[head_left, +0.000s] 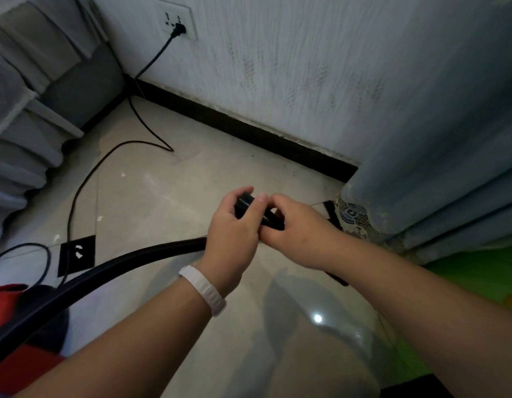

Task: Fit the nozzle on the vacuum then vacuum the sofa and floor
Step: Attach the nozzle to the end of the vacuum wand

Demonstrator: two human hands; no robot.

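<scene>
A black vacuum hose (120, 262) curves from the red vacuum body (8, 334) at the lower left up to my hands. My left hand (234, 237) grips the black end piece of the hose (244, 206). My right hand (295, 234) pinches the black nozzle (273, 221) right against that end piece, and most of the nozzle is hidden by my fingers. Whether the two parts are joined cannot be made out. A dark strip (338, 278) pokes out under my right forearm.
A black power cord (77, 196) runs over the beige tiled floor (168, 196) to a plug in the wall socket (177, 28). A grey sofa (25, 116) stands at the left. Grey-blue curtains (435, 139) hang at the right, with a green mat (478, 277) below.
</scene>
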